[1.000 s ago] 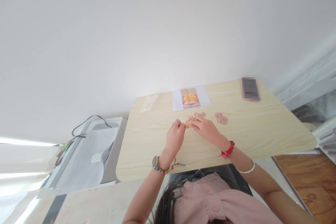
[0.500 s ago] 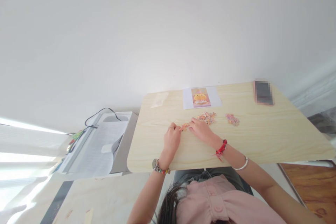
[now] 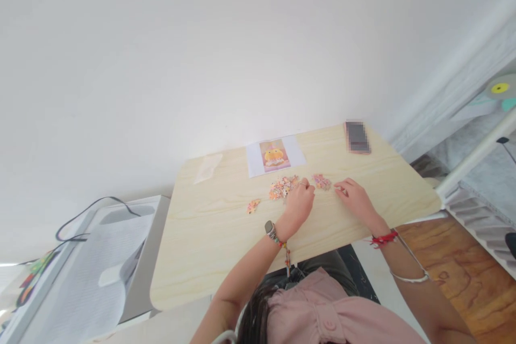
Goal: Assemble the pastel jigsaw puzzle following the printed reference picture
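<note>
My left hand (image 3: 299, 203) rests on the light wooden table (image 3: 226, 242), fingertips at the right edge of an orange pile of small puzzle pieces (image 3: 282, 187). My right hand (image 3: 355, 198) lies just right of a smaller pink pile of pieces (image 3: 321, 181), fingers curled toward it. Whether either hand pinches a piece is too small to tell. A small joined orange cluster of pieces (image 3: 253, 205) lies apart, to the left of both hands. A printed reference picture (image 3: 274, 155) on white paper sits beyond the piles.
A phone (image 3: 357, 136) lies at the table's far right corner. A clear plastic bag (image 3: 207, 167) lies at the far left. A white appliance with a black cable (image 3: 92, 258) stands left of the table. A white rail and wooden floor (image 3: 455, 258) are to the right.
Both hands let go of the small orange cluster and moved right to the two piles; the cluster stays on the table at the left. The view swung rightward.
</note>
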`<action>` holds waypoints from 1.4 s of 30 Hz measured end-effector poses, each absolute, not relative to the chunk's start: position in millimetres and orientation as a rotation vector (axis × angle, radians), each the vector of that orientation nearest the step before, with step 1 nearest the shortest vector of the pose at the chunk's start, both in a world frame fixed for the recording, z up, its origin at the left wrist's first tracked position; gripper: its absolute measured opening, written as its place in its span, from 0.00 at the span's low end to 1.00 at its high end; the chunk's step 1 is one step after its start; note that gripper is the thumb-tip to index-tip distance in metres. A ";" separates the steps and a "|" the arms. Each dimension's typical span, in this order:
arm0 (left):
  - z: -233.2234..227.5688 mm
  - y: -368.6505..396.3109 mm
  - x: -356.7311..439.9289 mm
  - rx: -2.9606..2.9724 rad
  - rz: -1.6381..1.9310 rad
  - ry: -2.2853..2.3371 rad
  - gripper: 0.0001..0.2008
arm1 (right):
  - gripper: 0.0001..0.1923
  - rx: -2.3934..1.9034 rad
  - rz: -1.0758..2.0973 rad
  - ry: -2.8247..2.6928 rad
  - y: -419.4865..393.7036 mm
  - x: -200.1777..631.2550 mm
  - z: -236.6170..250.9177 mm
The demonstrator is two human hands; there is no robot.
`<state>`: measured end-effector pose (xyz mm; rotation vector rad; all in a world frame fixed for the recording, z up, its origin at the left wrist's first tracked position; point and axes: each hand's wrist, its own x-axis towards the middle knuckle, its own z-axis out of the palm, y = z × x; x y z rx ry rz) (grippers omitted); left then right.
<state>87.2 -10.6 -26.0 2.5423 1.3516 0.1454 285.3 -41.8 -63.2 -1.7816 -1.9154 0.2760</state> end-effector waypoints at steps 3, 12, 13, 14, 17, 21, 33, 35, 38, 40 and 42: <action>-31.0 -2.2 106.8 2.589 0.150 1.332 0.09 | 0.11 -1.781 0.296 -1.922 -38.7 282.1 -68.5; -45.1 4.9 121.3 2.648 0.201 1.333 0.13 | 0.09 -1.782 0.286 -2.000 -29.0 279.6 -71.2; -46.5 4.5 122.0 2.646 0.204 1.333 0.13 | 0.09 -1.778 0.287 -1.999 -29.1 279.7 -71.6; -47.7 4.1 122.7 2.646 0.206 1.333 0.12 | 0.09 -1.771 0.292 -2.000 -29.3 279.7 -72.0; -50.2 2.8 124.4 2.652 0.197 1.318 0.12 | 0.10 -1.744 0.312 -2.002 -29.7 279.7 -73.3; -50.0 2.7 125.6 2.676 0.165 1.295 0.12 | 0.10 -1.727 0.332 -2.000 -30.5 279.5 -73.6; -25.7 -16.6 64.3 2.643 0.254 1.400 0.13 | 0.11 -1.487 0.324 -2.053 -44.2 236.2 -39.1; -24.5 -29.8 34.6 2.591 0.239 1.541 0.14 | 0.12 -1.397 0.347 -2.143 -45.1 210.6 -34.8; -28.7 -50.5 -10.5 2.490 0.198 1.713 0.14 | 0.12 -1.275 0.389 -2.280 -43.1 167.4 -34.4; -34.6 -60.6 -35.4 2.409 0.184 1.821 0.13 | 0.11 -1.214 0.405 -2.352 -38.6 139.8 -38.1; -41.3 -65.0 -53.9 2.330 0.175 1.911 0.13 | 0.11 -1.167 0.406 -2.415 -31.9 116.1 -43.8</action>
